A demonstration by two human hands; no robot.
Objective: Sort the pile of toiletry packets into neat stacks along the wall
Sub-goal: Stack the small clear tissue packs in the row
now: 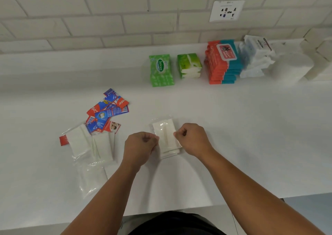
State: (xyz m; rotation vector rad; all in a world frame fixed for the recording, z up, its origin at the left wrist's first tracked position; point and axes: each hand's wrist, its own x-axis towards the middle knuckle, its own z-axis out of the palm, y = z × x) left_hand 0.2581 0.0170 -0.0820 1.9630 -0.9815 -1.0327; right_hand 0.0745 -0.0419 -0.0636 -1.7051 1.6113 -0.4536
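White counter, white tile wall — and along that wall, in the upper right of the frame, the finished part of the job: a green Sanicare stack, a lighter green tissue stack, a tall red-and-teal wipes stack and a white packet stack, standing side by side.

At centre frame a small stack of clear-wrapped white packets lies on the counter, well apart from the wall. The left hand and right hand sit at its two long sides, fingers curled and pinched on its edges, apparently squaring it up.

Left of centre the unsorted pile remains — red-and-blue toothpaste sachets strewn loose, with more clear-wrapped white packets below them, overlapping.

By my reckoning the task is somewhat past halfway: four stacks placed, one being formed, the sachets and leftover white packets yet to be gathered and moved to the wall.
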